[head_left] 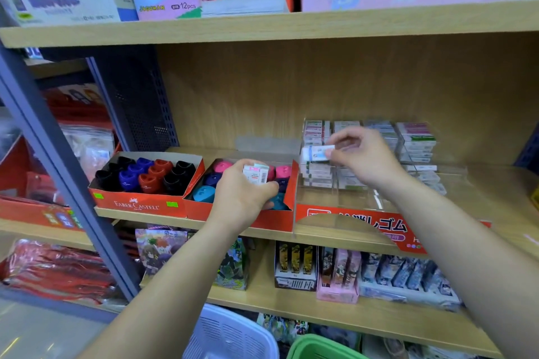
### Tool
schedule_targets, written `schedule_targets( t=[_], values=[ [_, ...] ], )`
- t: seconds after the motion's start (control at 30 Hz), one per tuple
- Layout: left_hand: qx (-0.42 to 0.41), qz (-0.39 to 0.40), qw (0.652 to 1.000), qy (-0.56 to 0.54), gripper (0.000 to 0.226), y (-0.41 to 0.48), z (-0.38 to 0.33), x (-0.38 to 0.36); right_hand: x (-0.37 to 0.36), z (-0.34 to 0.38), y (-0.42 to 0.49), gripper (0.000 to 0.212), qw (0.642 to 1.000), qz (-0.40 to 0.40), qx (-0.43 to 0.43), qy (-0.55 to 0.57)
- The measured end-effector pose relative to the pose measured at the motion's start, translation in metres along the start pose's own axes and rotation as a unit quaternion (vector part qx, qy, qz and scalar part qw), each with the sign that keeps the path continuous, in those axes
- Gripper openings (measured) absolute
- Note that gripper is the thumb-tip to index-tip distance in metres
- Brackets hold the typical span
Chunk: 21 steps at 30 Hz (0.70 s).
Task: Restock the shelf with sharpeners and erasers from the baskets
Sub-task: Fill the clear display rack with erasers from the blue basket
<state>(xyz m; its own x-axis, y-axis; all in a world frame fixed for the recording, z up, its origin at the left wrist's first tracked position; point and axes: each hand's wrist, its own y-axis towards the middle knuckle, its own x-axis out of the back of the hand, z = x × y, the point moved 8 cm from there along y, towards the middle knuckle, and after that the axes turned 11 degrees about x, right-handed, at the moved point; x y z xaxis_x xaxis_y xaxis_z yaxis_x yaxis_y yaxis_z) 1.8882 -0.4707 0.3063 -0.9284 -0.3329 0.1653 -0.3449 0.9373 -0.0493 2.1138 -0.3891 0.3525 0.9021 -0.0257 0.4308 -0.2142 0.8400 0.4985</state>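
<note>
Lowest in view, a pale slotted plastic basket [230, 332] and a green plastic basket [320, 348] sit below the wooden shelf [335, 234]. The left hand [242, 188] curls its fingers round a small stack of boxed erasers [256, 173] above a red cardboard box of round sharpeners [281, 214]. Further back, the right hand [364, 159] pinches a white eraser in a blue sleeve [317, 153] between thumb and fingertips, over the stacked erasers in a clear acrylic display tray [350, 195].
</note>
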Motion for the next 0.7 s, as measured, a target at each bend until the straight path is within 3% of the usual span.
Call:
schedule_targets(
  t=[0.17,0.3,0.47,0.53,0.7],
  values=[
    [0.022,-0.004,1.000,-0.003,0.034,0.008,0.007,-0.001,0.007,-0.026,0.042,0.023,0.996,-0.060,-0.025,-0.056],
    [0.023,-0.007,1.000,-0.016,0.034,0.011,0.008,0.000,-0.004,-0.044,0.062,0.026,0.994,-0.048,-0.048,-0.090],
    [0.019,-0.012,0.999,-0.034,0.034,0.010,0.006,0.006,-0.013,-0.048,0.065,0.004,0.986,-0.039,-0.020,-0.163],
    [0.020,-0.017,0.999,-0.035,0.034,0.010,0.005,0.008,-0.017,-0.048,0.063,0.011,0.980,-0.021,-0.005,-0.200],
    [0.009,-0.011,0.999,-0.038,0.034,0.003,0.000,0.009,-0.007,-0.029,0.046,0.008,0.990,-0.066,0.008,-0.125]
  ],
)
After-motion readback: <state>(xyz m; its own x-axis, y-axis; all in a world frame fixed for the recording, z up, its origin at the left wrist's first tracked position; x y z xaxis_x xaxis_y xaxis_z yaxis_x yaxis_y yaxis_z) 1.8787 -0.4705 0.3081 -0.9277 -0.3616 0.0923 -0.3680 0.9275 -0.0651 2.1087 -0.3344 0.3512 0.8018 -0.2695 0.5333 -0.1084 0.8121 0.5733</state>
